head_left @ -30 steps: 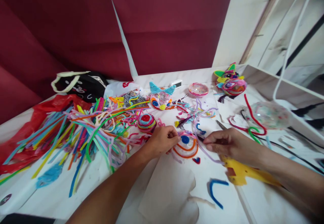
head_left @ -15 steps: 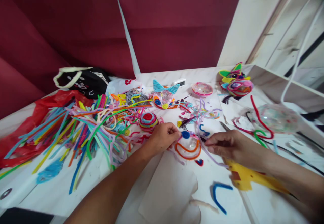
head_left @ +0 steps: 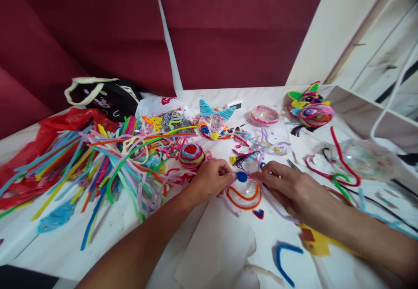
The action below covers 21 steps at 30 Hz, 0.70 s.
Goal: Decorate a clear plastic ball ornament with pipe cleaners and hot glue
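Note:
In the head view a small clear plastic bowl point(head_left: 248, 187) rests on the table, an orange pipe cleaner point(head_left: 244, 207) curved round its near side. A coiled blue disc point(head_left: 241, 176) sits at its far rim. My left hand point(head_left: 216, 178) is closed at the rim, thumb and forefinger pinched just left of the disc. From the other side my right hand point(head_left: 287, 186) reaches in, its fingertips at the rim right of the disc, closed by a lilac pipe cleaner point(head_left: 277, 208) that trails beneath it. The exact contact under its fingers is hidden.
A large heap of pipe cleaners point(head_left: 107, 162) spills from a red bag point(head_left: 70, 121) at left. Decorated bowls point(head_left: 214, 126) stand behind. A yellow glue gun point(head_left: 315, 240) lies under my right forearm, with a bent blue pipe cleaner point(head_left: 283, 263) nearby.
My right hand has moved left, bringing its fingertips up to the rim beside the blue disc. The left hand keeps its pinch. The camera view has shifted slightly.

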{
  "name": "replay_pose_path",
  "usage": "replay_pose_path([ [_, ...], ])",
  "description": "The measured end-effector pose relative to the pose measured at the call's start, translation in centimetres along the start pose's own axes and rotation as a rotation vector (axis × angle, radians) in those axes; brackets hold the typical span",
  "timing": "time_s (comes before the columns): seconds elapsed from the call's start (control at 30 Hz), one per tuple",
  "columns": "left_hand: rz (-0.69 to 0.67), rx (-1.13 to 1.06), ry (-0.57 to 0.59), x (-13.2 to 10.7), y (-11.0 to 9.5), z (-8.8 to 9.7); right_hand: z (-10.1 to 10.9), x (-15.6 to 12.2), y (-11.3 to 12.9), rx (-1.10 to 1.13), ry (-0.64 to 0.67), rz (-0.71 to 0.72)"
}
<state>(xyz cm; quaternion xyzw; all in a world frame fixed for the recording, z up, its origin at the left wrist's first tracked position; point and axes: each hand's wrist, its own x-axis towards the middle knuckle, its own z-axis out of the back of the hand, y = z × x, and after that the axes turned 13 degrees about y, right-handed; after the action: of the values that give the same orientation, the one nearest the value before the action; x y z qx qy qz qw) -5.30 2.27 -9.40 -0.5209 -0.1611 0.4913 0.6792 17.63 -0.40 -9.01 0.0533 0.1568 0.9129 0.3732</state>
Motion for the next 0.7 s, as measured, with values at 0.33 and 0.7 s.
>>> replay_pose_path([
  [0.33,0.007,0.005,-0.005,0.10,-0.14,0.00,-0.72,0.48,0.01,-0.287,0.005,0.125],
  [0.7,0.018,0.040,0.013,0.13,-0.20,-0.08,-0.92,0.61,-0.46,-0.335,0.003,0.157],
])
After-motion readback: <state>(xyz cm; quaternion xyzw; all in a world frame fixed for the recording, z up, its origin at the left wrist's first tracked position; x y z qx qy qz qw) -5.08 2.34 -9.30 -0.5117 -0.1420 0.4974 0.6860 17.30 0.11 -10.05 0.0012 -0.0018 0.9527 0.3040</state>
